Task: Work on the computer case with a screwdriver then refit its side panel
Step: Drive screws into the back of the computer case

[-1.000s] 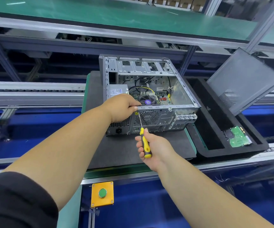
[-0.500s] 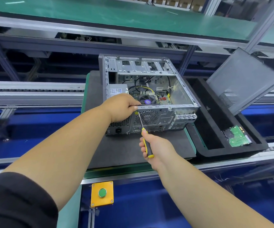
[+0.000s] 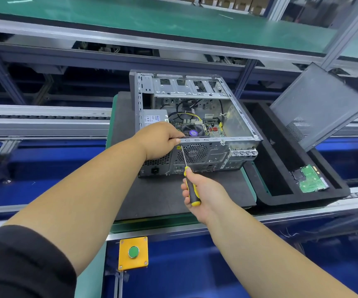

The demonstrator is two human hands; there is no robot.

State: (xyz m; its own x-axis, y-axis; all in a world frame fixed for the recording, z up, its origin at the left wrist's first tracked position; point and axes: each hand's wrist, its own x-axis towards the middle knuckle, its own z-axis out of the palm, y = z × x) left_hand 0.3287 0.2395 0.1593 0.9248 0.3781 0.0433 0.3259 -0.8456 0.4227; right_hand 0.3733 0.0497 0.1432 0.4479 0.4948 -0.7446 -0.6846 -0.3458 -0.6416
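Observation:
An open computer case lies on its side on a dark mat, its rear panel facing me. My left hand grips the case's upper rear edge. My right hand holds a yellow-and-black screwdriver; its shaft slants up and left, with the tip at the rear panel just below my left thumb. The grey side panel leans tilted at the right, over a black foam tray.
A hard drive with a green circuit board lies in the foam tray. A yellow box with a green button hangs below the conveyor's front rail. Roller conveyor rails run left and a green shelf spans above.
My right hand has turned on the screwdriver handle, rotating it while the tip stays at the same spot on the rear panel. My left hand and the case have not moved.

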